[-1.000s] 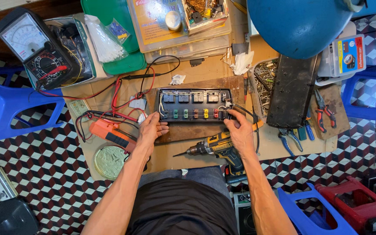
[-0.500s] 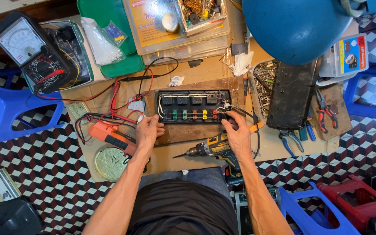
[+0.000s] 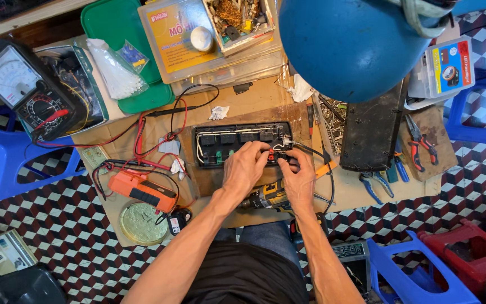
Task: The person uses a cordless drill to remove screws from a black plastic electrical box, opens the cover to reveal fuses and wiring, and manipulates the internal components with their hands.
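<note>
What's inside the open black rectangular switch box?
Inside the black rectangular box: dark square switch blocks, white wires along the top, green parts. The left hand and right hand cover its lower right.

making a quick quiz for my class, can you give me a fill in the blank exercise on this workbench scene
1. Both the left hand and the right hand rest on the black ____ strip.
2. The cordless drill lies on the side of the strip ____ to the person.
3. The clamp meter beside the left arm is ____ in colour.
4. The pliers right of the long black panel have ____ handles.

Missing words: power; nearest; orange; red
</note>
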